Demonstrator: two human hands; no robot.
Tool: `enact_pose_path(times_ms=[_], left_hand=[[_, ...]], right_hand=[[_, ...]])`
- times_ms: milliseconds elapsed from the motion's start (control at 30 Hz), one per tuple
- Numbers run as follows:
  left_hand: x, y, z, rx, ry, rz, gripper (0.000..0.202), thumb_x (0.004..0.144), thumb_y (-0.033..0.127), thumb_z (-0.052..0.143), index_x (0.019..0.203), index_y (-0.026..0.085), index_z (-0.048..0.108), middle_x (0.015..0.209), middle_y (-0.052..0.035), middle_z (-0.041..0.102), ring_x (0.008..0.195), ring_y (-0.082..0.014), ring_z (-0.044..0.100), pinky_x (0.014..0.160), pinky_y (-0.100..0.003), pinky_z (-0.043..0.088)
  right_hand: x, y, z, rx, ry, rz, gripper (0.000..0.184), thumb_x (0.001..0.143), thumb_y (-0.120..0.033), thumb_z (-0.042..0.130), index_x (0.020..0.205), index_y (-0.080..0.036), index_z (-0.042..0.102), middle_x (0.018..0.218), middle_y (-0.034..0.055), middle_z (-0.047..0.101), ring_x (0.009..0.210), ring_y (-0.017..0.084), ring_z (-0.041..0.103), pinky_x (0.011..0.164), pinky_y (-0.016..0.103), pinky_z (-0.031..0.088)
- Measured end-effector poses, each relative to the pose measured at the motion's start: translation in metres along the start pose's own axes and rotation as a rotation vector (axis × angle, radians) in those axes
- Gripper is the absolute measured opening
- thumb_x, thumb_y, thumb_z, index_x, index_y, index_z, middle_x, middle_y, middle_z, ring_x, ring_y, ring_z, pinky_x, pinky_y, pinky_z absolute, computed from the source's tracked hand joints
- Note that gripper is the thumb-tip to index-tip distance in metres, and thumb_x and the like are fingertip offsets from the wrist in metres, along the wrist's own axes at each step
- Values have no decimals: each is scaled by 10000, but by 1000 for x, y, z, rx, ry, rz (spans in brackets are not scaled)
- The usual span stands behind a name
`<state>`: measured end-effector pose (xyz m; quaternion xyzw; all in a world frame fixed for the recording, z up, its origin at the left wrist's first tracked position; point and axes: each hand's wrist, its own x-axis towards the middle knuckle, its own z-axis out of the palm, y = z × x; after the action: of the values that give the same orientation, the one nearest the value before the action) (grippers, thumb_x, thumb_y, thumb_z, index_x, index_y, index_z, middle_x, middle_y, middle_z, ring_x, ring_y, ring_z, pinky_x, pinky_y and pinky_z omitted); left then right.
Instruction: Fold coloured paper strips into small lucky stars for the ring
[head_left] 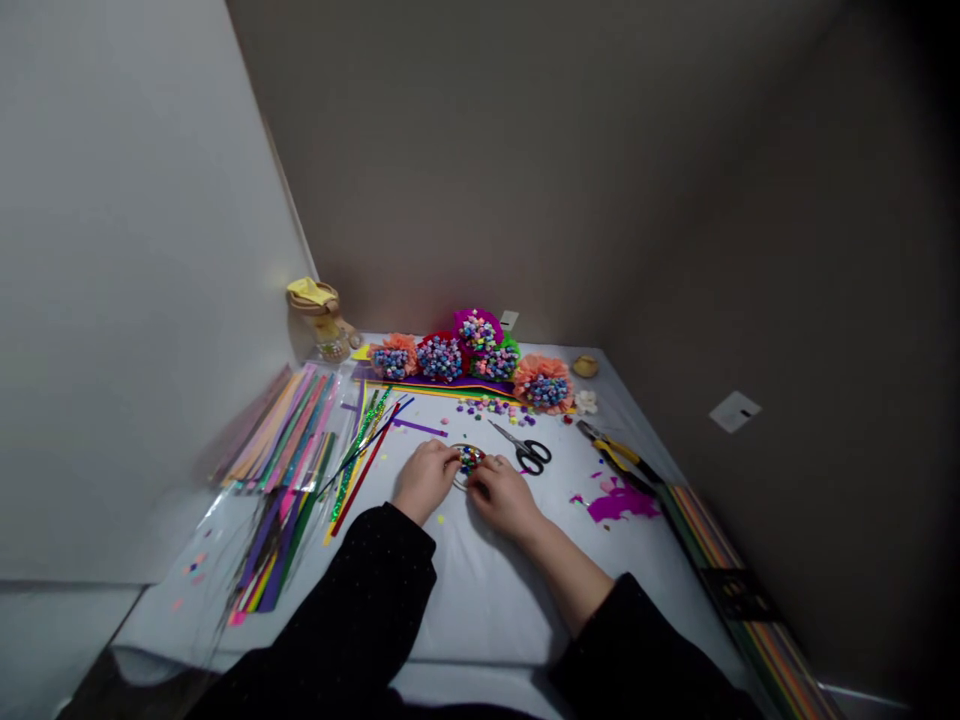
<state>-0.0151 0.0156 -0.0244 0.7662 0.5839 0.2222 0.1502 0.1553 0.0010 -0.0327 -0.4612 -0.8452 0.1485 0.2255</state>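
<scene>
1. Gold-rimmed ring point(469, 460), packed with small coloured balls, lies on the pale cloth point(480, 590) directly ahead of me, between my hands.
2. My left grip point(425, 480) is clamped on the ring's left edge, with the fingers curled against it.
3. My right grip point(504, 498) is clamped on the ring's lower right edge, just beside my left grip.
4. Black-handled scissors point(529, 455) lie near the ring at 2 o'clock.
5. Yellow-handled pliers point(615, 450) lie farther out at 3 o'clock, and magenta paper scraps point(615, 505) at 4 o'clock.
6. At 12 o'clock, a row of crepe-paper flowers point(544, 385) holds clusters of coloured balls, with loose balls point(491, 408) scattered just in front.
7. At 9 o'clock lie glittery green pipe cleaners point(356, 460), and beyond them, a clear plastic sleeve of coloured paper strips point(281, 430).
</scene>
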Motion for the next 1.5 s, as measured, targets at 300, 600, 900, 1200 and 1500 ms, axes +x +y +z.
enact_pose_path(times_ms=[300,600,900,1200,1500], left_hand=[[2,10,-4,37,18,12,258,856,164,465,1047,190,637,989,-60,684,924,-198,566,865,-323,427],[-17,44,-49,186,-36,-49,198,875,240,454,877,187,645,853,-71,673,853,-215,592,764,-312,430],[-68,-30,-116,449,-26,-387,266,872,230,414,920,150,663,917,-112,682,884,-247,611,787,-333,431],[-36,-48,-89,494,12,-394,219,819,213,481,934,159,658,912,-115,651,944,-236,580,851,-315,412],[-9,-63,-69,510,113,-439,245,831,199,421,800,139,657,848,-132,650,875,-250,588,809,-336,410]], right_hand=[[5,4,-5,19,48,39,128,761,-142,554,831,-195,647,842,58,584,846,198,490,769,316,410],[9,13,1,-37,115,101,643,671,-414,687,1246,-199,495,1338,153,395,1289,342,259,997,502,298],[10,16,11,-95,-75,122,530,807,-411,561,1314,-301,453,1430,121,356,1319,339,277,1012,533,258],[9,14,9,-74,-5,168,544,793,-369,571,1316,-271,456,1436,105,347,1346,339,206,1014,524,273],[10,14,7,-50,-2,180,544,774,-353,583,1291,-215,482,1409,142,367,1343,340,204,1026,514,268]])
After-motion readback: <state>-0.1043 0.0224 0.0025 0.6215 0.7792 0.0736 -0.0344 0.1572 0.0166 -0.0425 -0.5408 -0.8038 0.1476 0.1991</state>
